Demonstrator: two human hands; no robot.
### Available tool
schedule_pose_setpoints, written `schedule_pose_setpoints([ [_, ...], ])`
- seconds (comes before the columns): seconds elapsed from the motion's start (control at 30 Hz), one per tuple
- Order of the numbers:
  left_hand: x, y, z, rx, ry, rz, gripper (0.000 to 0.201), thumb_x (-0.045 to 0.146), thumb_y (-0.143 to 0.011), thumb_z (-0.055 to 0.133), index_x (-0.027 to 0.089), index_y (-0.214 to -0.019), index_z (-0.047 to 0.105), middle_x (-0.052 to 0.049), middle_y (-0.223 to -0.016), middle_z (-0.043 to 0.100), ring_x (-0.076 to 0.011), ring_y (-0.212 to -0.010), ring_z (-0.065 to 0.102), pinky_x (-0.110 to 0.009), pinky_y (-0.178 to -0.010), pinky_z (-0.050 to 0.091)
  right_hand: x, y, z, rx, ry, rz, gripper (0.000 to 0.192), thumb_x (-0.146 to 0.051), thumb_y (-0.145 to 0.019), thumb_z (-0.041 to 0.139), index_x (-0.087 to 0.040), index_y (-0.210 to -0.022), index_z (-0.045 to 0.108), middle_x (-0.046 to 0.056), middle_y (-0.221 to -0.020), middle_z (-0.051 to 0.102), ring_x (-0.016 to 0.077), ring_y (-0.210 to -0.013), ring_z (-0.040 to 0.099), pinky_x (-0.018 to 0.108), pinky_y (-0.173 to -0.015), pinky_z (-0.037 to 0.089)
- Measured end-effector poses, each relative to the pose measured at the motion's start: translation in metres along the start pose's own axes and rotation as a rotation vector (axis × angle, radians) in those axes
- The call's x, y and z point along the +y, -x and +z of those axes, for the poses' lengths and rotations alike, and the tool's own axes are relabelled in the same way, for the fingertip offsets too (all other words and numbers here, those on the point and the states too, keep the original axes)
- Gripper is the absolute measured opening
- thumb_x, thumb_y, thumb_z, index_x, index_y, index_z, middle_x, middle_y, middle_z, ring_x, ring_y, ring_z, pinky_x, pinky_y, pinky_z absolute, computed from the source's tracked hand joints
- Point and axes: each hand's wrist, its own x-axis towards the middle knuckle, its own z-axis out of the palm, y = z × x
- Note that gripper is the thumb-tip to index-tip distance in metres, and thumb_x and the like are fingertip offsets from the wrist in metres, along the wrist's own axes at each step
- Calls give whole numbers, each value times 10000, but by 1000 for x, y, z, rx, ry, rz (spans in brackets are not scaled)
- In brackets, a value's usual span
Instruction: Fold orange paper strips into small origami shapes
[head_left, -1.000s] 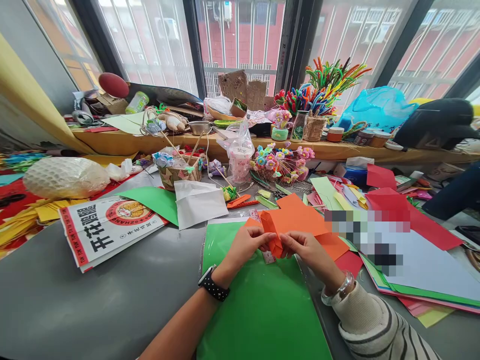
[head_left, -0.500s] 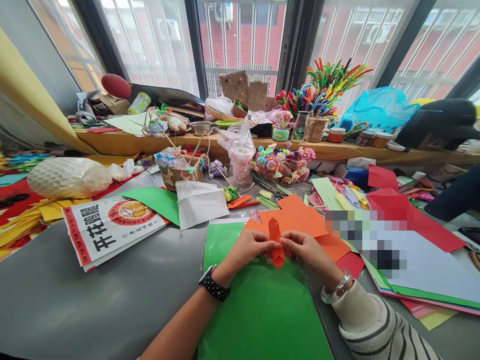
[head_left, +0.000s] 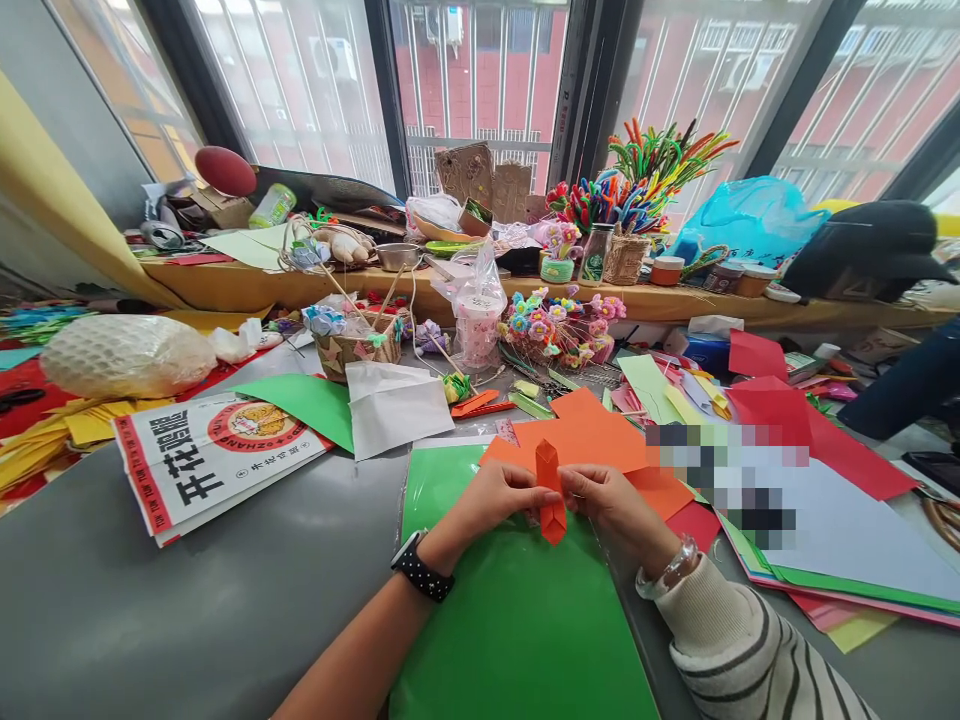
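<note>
The left hand (head_left: 495, 497) and right hand (head_left: 609, 497) are pinching a folded orange paper piece (head_left: 550, 490) between them, above the green sheet (head_left: 510, 620) at the tabletop's near edge.

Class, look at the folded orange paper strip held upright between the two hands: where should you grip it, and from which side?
Grip the folded orange paper strip at its middle, coming in from both sides as the left hand and right hand do. It stands upright and narrow, so pinching the long folded edges probably steadies it without crushing the free top and bottom ends above the green sheet.

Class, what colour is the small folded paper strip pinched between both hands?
Orange folded paper strip, head view.
</note>
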Motion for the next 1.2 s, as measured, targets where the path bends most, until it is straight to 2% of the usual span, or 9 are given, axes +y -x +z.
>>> schedule_pose_setpoints([
  [0.3,1,0,1,17,-30,-27,401,519,-570,571,133,-464,557,22,-436,497,-80,-427,398,-197,-421,257,1,1,5,45,64,-27,305,-422,-673,573,-138,-562,562,-46,-510,367,79,-500,316,216,-487,257],
  [0.53,2,0,1,23,-3,-47,337,451,-588,590,133,-478,568,28,-435,499,-70,-416,390,-188,-413,259,2,0,6,94,108,-92,281,-395,-673,582,-143,-555,541,-45,-523,380,83,-515,346,216,-508,279],
  [0.83,4,0,4,-4,30,-75,348,478,-617,552,134,-573,577,6,-483,558,-105,-477,491,-191,-459,324,-3,4,12,249,262,-174,283,-412,-667,576,-153,-555,549,-40,-520,408,94,-520,375,220,-520,306],
  [1.03,3,-1,6,70,34,-45,325,443,-614,572,144,-506,509,30,-438,494,-80,-427,426,-187,-422,269,-1,2,11,228,277,-185,268,-383,-695,556,-154,-559,531,-40,-521,403,92,-529,380,216,-521,305],
  [1.2,1,-1,5,37,14,0,329,425,-620,569,148,-462,488,46,-420,443,-68,-405,376,-193,-418,250,-2,0,12,187,208,-147,229,-365,-675,584,-144,-622,556,-29,-565,451,92,-546,394,218,-532,319],
])
